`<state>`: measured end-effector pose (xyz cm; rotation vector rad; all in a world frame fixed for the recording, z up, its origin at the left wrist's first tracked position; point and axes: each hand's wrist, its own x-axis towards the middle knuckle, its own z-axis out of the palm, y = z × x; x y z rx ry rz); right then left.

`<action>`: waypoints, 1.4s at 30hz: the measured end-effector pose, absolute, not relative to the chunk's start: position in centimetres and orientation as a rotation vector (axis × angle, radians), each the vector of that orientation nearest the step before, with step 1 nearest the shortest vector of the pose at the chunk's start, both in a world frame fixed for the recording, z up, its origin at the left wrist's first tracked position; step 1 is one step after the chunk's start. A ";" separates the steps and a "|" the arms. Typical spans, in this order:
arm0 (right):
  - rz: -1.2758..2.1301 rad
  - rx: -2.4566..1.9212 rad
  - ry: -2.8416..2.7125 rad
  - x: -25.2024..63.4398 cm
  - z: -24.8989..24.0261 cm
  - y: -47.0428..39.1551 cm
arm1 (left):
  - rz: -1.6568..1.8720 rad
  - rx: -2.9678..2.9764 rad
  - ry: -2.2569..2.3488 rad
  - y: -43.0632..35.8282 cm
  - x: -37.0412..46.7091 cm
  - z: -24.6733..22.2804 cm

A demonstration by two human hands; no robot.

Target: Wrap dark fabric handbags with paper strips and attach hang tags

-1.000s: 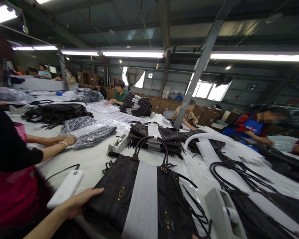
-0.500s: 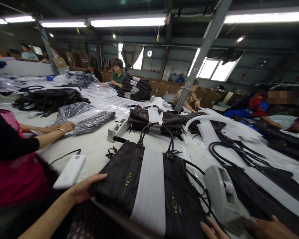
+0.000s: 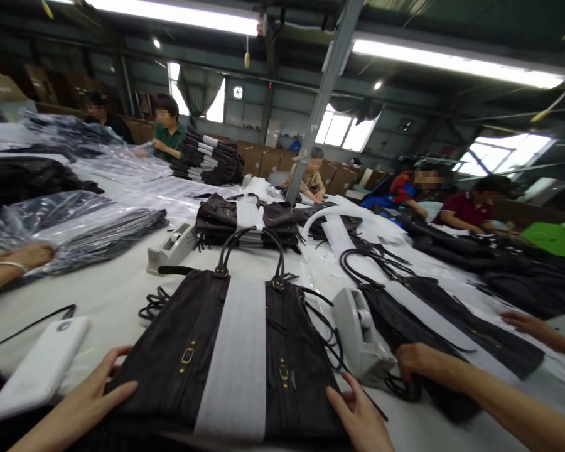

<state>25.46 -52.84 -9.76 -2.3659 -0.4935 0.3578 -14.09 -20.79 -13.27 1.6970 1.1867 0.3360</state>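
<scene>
A dark handbag (image 3: 169, 361) lies flat at the table's near edge, its two looped handles pointing away from me. A white paper-like band (image 3: 235, 358) runs down its middle, between two brass-coloured buckles. My left hand (image 3: 98, 389) holds the bag's lower left side, thumb on top and fingers at the edge. At the lower right side my right hand (image 3: 360, 414) grips the bag, with some fingertips hidden. Thin dark straps lie loose along both sides. Just right of the bag stands a grey tape dispenser (image 3: 362, 333).
A white power bank (image 3: 40, 367) with a cable lies left. Behind are another tape dispenser (image 3: 172, 248) and stacked handbags (image 3: 216, 223). A co-worker's hand (image 3: 32, 257) touches plastic-wrapped goods at left; another person's hands (image 3: 426, 364) work over a second handbag (image 3: 405, 301) at right.
The view has swung right. The handbag now lies flatter and squarer to me, and my right hand shows more fully at its right side. The neighbour's hand at right has come over the second bag.
</scene>
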 end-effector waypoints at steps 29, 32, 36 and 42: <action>0.024 -2.659 -1.083 31.6 -13.6 -39.7 | 0.315 2.776 1.271 -12.8 -0.6 -20.4; -0.067 -2.614 -1.029 31.5 -13.6 -39.3 | 0.309 2.766 1.294 -13.0 -0.4 -19.8; -0.140 -2.632 -0.950 31.7 -12.5 -38.3 | 0.293 2.743 1.318 -13.5 0.0 -18.6; 0.139 -2.691 -0.691 33.9 -10.5 -35.3 | 0.343 2.741 1.341 -14.4 0.3 -17.8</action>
